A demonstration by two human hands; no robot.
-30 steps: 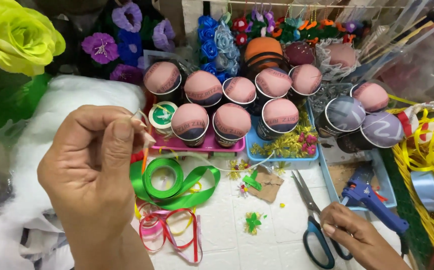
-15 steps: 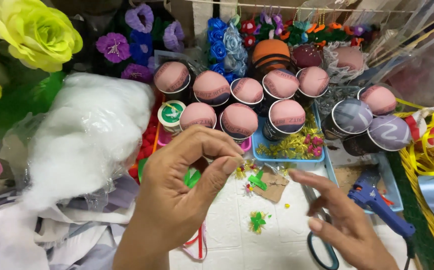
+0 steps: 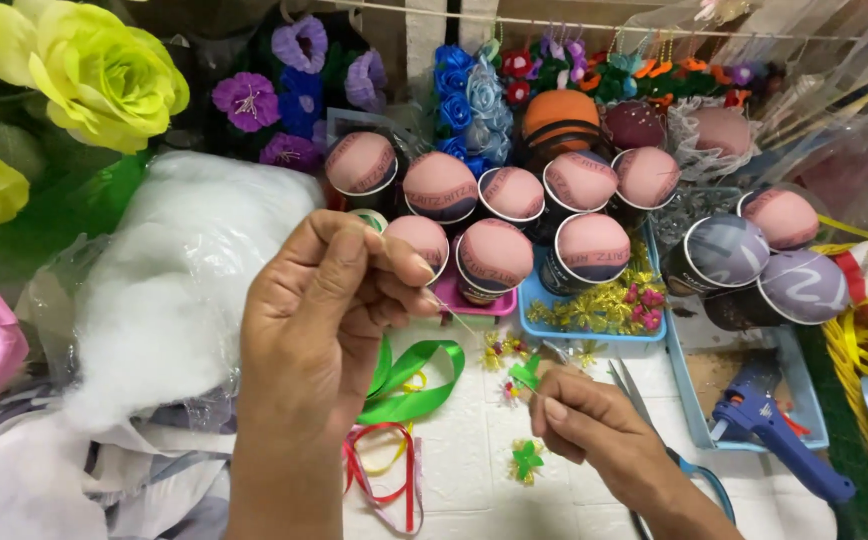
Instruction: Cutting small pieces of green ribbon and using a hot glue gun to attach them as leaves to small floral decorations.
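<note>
Thin wire (image 3: pixel 469 325): runs slantwise from left hand (image 3: pixel 329 320), pinched at its upper end, down-right to right hand (image 3: pixel 594 430), fingers closed on a green leaf (image 3: pixel 526 373), both above the ribbon (image 3: pixel 409 385).

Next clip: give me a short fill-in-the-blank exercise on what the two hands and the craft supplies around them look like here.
1. The left hand and the right hand hold a thin wire stretched between their ____.
2. The glue gun lying in the blue tray is coloured ____.
3. Under the left hand a loose ribbon lies on the table; its colour is ____.
4. The large flower at the top left is ____.

Missing words: fingers; blue; green; yellow
</note>
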